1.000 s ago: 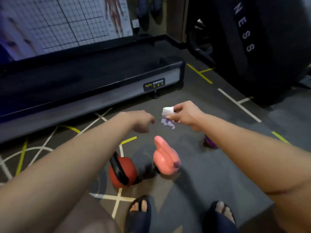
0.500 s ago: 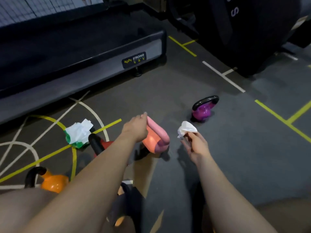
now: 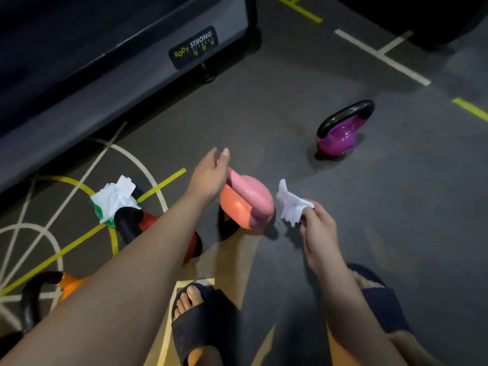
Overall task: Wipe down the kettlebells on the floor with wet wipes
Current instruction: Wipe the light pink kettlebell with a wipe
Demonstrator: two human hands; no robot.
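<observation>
Only readable writing: "BODY STRONG" in yellow and white on a dark label plate (image 3: 194, 47) on the grey machine base (image 3: 105, 83), top left. Smaller print under it is too blurred to read.

The pink kettlebell (image 3: 248, 204) sits on the grey floor (image 3: 396, 207) at centre, tilted, with its handle leaning up to the left. The left hand (image 3: 211, 173) touches the top of that handle, fingers stretched out and not wrapped round it. The right hand (image 3: 319, 233) pinches a crumpled white wipe (image 3: 293, 204) between thumb and fingertips, just beside the kettlebell's right side; contact cannot be told.

The purple kettlebell (image 3: 340, 133) with a black handle is well apart, upper right, also tilted. The red kettlebell (image 3: 129, 225) is partly hidden behind the left forearm. The orange kettlebell (image 3: 71, 283) is at the lower left edge. A green and white wipe pack (image 3: 113, 199) lies on the floor lines, touching the red one's black handle. Two feet are in dark sandals (image 3: 195, 320) at the bottom.

Against half a second ago: the view is tipped lower, so the black bag with white letters is mostly out of frame. The left hand's fingers were bent over the handle and now lie straighter. The wipe is lower and closer to the pink kettlebell. The kettlebells themselves have not moved.
</observation>
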